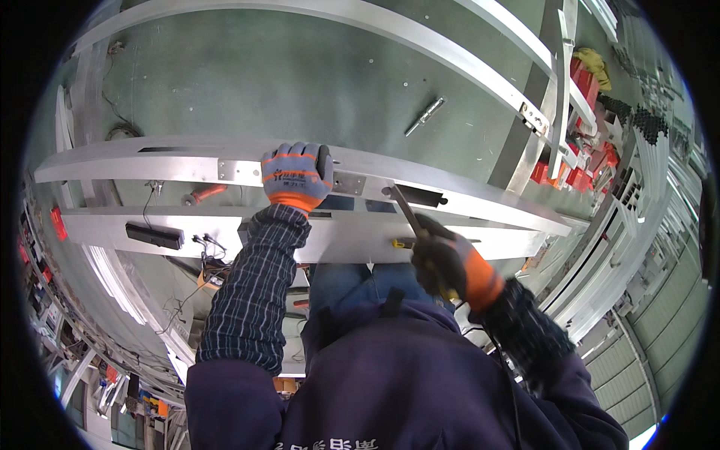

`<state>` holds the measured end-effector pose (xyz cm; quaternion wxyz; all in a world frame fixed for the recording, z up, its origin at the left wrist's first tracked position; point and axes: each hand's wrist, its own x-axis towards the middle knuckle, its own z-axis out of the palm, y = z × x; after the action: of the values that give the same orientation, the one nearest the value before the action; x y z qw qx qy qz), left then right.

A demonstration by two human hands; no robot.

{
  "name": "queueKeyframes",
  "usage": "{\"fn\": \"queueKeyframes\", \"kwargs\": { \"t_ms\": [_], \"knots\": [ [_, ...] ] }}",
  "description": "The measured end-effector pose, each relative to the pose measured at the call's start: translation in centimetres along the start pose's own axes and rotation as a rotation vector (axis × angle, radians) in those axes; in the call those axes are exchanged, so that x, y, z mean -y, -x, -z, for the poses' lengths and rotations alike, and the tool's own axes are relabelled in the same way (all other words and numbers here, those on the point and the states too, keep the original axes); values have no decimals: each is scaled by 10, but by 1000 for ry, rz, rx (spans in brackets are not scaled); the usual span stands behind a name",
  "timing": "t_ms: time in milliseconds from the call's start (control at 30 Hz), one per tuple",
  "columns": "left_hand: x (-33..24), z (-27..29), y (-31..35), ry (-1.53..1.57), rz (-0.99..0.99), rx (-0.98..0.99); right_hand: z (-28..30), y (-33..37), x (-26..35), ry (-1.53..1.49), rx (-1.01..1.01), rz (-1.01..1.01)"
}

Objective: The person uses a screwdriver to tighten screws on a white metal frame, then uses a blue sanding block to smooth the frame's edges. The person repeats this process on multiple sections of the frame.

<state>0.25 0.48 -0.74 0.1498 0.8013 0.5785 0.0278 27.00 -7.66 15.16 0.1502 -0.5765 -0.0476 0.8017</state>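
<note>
A long silver metal bar [277, 171] with plates and dark slots in its side lies across the view in front of me. My left hand [298, 176], in a grey and orange glove, is closed over its top edge, fingers wrapped round the far side. In my right hand [454, 266], slightly blurred in a dark and orange glove, is a flat file [406, 208] with a yellow handle end showing below the fist. Its tip is close to the bar's side, beside a dark slot [420, 196]; whether they touch I cannot tell.
A wide metal beam [345, 241] runs nearer me, bearing a black box [154, 235] and a yellow-handled tool [403, 243]. Beyond, a silver pen-shaped tool [424, 116] lies on the green surface [262, 75]. Cables [214, 251] hang at left; more long bars [375, 22] stretch across behind.
</note>
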Motion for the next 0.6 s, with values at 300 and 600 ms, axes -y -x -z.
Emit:
{"fn": "queueKeyframes", "kwargs": {
  "t_ms": [300,600],
  "knots": [
    [-1,3,-2,-20,-11,34,1,-4,-5,-168,-69,-86],
    [-1,1,-1,-53,2,126,48,50,-15,-233,-184,8]
  ]
}}
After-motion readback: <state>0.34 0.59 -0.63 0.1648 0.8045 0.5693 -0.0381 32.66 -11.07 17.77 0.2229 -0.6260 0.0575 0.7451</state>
